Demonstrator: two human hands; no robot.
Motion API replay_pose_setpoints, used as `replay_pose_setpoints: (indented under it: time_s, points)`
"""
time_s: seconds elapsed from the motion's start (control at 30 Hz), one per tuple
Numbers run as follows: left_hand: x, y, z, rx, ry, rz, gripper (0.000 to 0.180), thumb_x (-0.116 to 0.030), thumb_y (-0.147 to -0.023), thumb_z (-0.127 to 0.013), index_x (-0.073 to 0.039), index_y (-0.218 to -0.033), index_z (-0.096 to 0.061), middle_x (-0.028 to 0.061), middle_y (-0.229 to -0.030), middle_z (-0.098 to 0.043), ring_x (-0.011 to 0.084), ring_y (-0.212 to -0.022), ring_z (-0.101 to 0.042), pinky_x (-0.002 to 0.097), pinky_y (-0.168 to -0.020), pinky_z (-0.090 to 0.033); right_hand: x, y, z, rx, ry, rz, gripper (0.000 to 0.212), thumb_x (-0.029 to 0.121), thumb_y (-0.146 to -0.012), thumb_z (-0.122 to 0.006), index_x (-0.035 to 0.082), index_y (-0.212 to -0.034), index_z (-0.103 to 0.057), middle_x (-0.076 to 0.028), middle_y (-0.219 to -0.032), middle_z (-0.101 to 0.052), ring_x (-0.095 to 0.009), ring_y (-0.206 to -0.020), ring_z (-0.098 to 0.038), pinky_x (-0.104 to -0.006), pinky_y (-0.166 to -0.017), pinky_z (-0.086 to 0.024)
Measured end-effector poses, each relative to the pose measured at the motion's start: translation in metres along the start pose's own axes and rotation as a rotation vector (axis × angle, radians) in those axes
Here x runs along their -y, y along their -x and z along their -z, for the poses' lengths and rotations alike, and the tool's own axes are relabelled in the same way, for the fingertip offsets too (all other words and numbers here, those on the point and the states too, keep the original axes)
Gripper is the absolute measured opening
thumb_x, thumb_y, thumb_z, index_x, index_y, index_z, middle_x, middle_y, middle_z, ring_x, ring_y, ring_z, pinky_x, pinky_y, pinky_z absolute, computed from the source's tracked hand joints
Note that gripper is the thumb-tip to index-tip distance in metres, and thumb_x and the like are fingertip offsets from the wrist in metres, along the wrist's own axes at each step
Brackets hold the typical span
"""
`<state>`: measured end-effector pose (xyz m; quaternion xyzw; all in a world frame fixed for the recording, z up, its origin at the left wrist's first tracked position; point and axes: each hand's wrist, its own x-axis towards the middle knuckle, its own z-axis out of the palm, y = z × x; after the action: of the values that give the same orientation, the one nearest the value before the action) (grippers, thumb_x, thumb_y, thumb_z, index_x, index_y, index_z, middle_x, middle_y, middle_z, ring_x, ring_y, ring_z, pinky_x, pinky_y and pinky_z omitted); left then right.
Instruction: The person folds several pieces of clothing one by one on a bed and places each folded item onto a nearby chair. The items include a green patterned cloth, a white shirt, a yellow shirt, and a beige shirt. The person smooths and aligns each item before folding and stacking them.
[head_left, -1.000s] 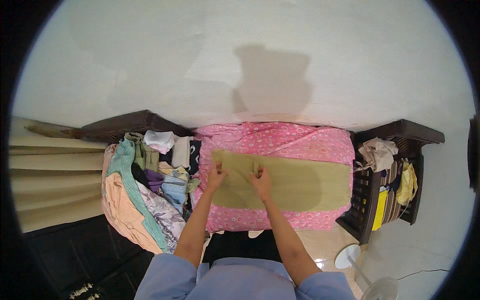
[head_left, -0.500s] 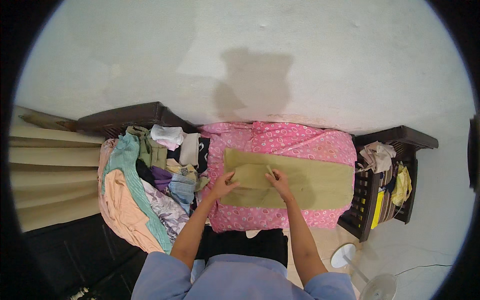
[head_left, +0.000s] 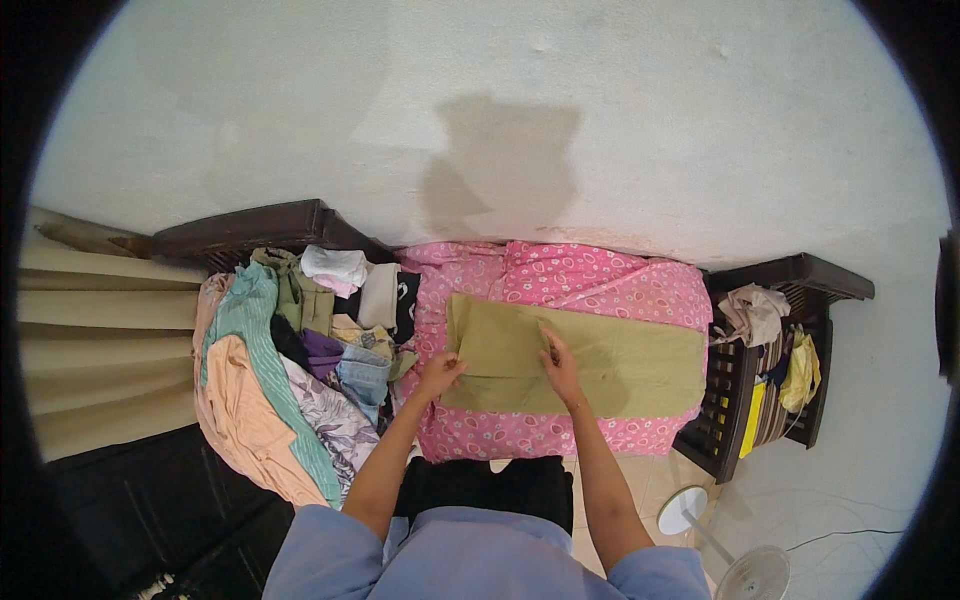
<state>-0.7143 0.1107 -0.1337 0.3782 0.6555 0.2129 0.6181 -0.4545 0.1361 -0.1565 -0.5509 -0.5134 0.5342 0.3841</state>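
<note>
A long olive-green cloth point(head_left: 640, 365) lies flat across a pink patterned bedspread. Over its left part rests a smaller layer of the same green, a folded section point(head_left: 500, 340); whether it belongs to the same piece I cannot tell. My left hand point(head_left: 441, 376) pinches the lower left corner of this section, fingers closed. At its right edge, my right hand point(head_left: 560, 368) has thumb and fingers closed on the cloth, where a narrow strip of the edge stands up slightly.
The pink bedspread point(head_left: 600, 275) covers a dark wooden bench or bed against the wall. Mixed clothes point(head_left: 260, 400) are heaped to the left. A slatted dark wooden seat point(head_left: 720, 420) with cloths and a yellow bag point(head_left: 802, 372) stands right. A white fan point(head_left: 755, 575) is at lower right.
My left hand has moved slightly down and left along the folded section, and my right hand a little lower on its edge. The section lies flatter and straighter than before.
</note>
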Motion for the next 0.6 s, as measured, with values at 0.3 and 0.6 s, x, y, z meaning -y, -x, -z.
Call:
replay_pose_setpoints:
  time_s: [0.3,0.6]
  points:
    - [-0.040,0.006,-0.025,-0.469,-0.823,-0.385,0.040,-0.025,-0.081,-0.051,-0.006,-0.116,-0.045,0.0178,-0.108,-0.051,0.0322,-0.101,-0.049,0.0407,-0.081,-0.039,0.052,0.003,-0.003,-0.056,0.727,0.157,0.048,0.004,-0.080,-0.049,0.014,-0.125,-0.039,-0.011,-0.113,-0.045,-0.021,-0.092,-0.048,-0.0353,-0.079,-0.039]
    - [-0.044,-0.005,-0.093,-0.261,-1.123,-0.456,0.059,-0.034,-0.084,-0.045,-0.014,-0.134,-0.022,0.0122,-0.139,-0.017,0.0320,-0.127,-0.017,0.0516,-0.100,-0.015,0.027,0.025,0.049,-0.264,0.867,0.077,0.047,0.019,-0.083,-0.046,0.010,-0.128,-0.034,-0.012,-0.132,-0.032,-0.029,-0.121,-0.030,-0.0513,-0.100,-0.012]
